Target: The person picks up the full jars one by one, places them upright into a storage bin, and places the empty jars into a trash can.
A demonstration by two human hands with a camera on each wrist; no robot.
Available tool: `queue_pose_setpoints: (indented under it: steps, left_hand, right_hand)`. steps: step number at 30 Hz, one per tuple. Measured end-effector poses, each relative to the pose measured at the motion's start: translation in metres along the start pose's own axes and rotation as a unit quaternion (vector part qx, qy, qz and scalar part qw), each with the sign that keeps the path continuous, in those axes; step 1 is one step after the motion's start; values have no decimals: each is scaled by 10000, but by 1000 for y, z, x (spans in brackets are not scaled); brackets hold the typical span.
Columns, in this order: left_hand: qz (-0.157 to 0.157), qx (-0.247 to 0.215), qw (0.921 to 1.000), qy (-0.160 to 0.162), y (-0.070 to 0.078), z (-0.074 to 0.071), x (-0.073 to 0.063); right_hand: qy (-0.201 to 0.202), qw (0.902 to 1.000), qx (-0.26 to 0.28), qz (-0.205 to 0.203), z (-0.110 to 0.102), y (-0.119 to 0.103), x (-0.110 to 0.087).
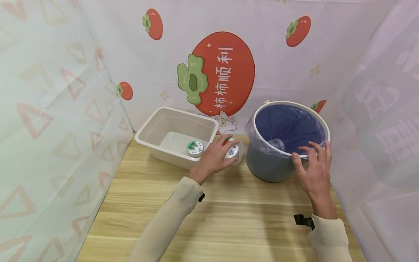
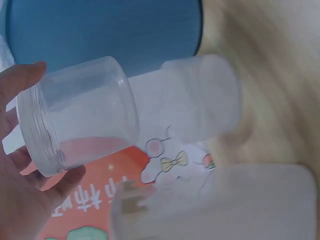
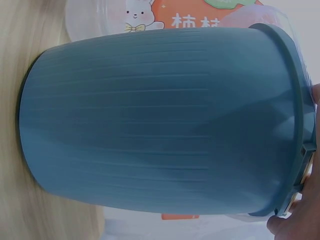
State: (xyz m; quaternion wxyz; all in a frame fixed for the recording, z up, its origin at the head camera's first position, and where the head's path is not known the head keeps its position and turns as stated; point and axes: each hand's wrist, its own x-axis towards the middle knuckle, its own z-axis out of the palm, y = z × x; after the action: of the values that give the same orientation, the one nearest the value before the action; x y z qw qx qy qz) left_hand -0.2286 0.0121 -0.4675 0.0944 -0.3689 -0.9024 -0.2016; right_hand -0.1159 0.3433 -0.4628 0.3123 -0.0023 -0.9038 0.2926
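My left hand (image 1: pixel 214 156) grips the lid end of a clear plastic jar (image 2: pixel 90 112) with a silver printed lid (image 1: pixel 233 151). This jar is above the table, between the basin and the bin. Another clear plastic jar (image 2: pixel 205 100) stands behind it on the table. At the right, my right hand (image 1: pixel 315 174) holds the rim of a blue trash bin (image 3: pixel 150 120), thumb at the outer side. Inside the bin's blue liner bag (image 1: pixel 294 123) lies a clear plastic piece (image 1: pixel 276 144), its kind unclear. The jar's contents, if any, cannot be made out.
A beige plastic basin (image 1: pixel 155 151) stands left of the bin, holding a jar with a green-leaf lid (image 1: pixel 195 148). Everything stands on a wood-grain table (image 1: pixel 229 218). Printed cloth walls (image 1: pixel 118 43) enclose its back and sides.
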Motion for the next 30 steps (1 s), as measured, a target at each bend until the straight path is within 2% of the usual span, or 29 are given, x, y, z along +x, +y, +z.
queue_pose_setpoints:
  steps: [9,20,30]
  left_hand:
    - [47,-37,9991,419,-2,-32,20]
    - [138,127,9959,884,8,-70,47]
    - [519,126,9908,1247,26,-88,67]
  right_hand:
    - [4,10000,11,-16,0,0,0]
    - [27,10000,32,-28,0,1,-1]
    - [36,10000,22,-8,1,0,0]
